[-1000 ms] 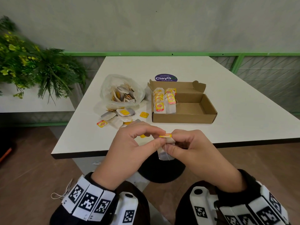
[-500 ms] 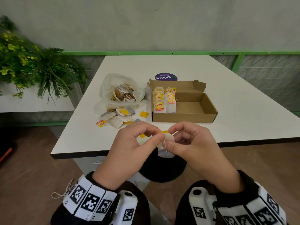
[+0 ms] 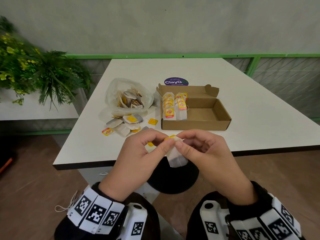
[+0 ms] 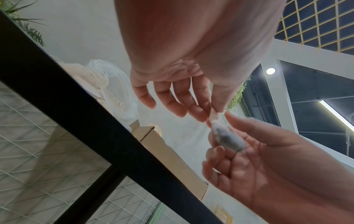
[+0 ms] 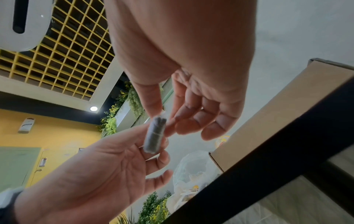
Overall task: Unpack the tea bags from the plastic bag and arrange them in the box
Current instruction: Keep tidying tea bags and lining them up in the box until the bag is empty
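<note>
The white table takes up most of the space, its dark front edge just ahead of the person's wrists. To its left, off the table, stands a green plant with yellow flowers. On the table the brown cardboard box lies open with its lid flap folded back; a purple round sticker shows on the tabletop just behind it. Two short rows of tea bags with yellow and red tags stand packed in the box's left end, and the rest of the box floor is bare cardboard. Just left of the box sits the clear plastic bag, its mouth open and more bags heaped inside. In front of it, loose tea bags and tags lie spilled on the table.

Above the near edge of the table, both hands meet on a single tea bag. The left hand pinches its top between thumb and forefinger, the other fingers loosely curled. The right hand pinches the same top edge from the other side. The pouch hangs down between them, dark tea showing through the paper, and a small yellow tag peeks out above the fingertips.
</note>
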Motion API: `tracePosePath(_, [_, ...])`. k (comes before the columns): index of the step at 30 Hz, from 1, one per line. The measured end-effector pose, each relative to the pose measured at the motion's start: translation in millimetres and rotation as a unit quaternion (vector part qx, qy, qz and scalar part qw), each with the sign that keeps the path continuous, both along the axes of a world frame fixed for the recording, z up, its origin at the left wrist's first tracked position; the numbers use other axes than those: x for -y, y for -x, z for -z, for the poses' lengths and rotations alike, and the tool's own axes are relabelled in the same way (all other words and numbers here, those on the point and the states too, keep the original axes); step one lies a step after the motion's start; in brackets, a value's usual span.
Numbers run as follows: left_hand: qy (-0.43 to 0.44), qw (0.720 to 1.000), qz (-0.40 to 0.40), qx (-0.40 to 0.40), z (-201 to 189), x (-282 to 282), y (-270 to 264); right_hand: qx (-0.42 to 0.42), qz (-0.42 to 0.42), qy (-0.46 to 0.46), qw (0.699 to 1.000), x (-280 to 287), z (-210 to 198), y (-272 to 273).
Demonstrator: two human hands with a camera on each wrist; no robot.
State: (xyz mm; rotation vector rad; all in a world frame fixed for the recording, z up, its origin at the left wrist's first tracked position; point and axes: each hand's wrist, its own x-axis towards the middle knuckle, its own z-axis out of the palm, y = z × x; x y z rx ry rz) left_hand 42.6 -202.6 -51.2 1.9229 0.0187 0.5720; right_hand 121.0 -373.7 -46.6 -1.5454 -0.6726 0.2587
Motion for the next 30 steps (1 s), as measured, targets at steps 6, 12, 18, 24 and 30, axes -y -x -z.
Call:
tracePosePath(6, [0.013,1.000,-0.021,-0.004,0,-3,0,-0.030,-0.047,0.011,0.998,-1,2,1])
tracePosePath(12, [0.114,0.992,0.006,-0.048,-3,-11,-1,-0.007,-0.056,-0.005,0.998,2,-2,-2])
tracePosePath(18, [0.063,0.993,0.036,-0.089,-7,-10,2,0.030,-0.071,-0.003,0.997,2,8,-1])
tracePosePath(24, [0.069,0.995,-0.035,-0.060,-1,-11,-1,0.216,0.095,0.076,0.969,1,14,1])
tracePosePath(30, [0.038,0.996,-0.039,-0.076,-2,0,-3,0.347,0.098,0.137,0.923,-14,10,4])
